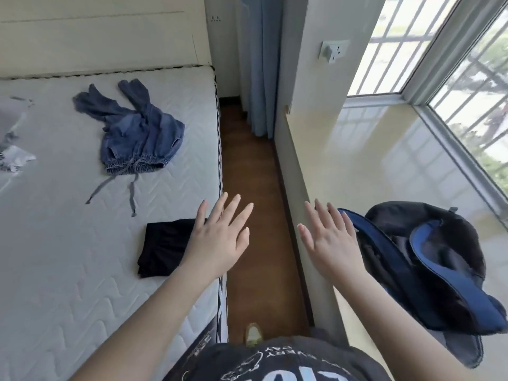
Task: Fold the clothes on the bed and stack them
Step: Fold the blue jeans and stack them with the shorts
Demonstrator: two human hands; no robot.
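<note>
Fingers straight and spread on both your hands, nothing held: left hand (220,237) hovers over the bed's (68,270) right edge, right hand (328,237) out over the window ledge (384,166). One piece looks done: black folded garment (162,247) lies flat near the right edge, partly under your left hand. Left to do, by my read: denim shorts (137,136) crumpled toward the head end near the right edge, plus a grey-white garment (13,158) at the left, cut off by the frame. No stack yet. Backpack (428,268) on the ledge, not part of it.
</note>
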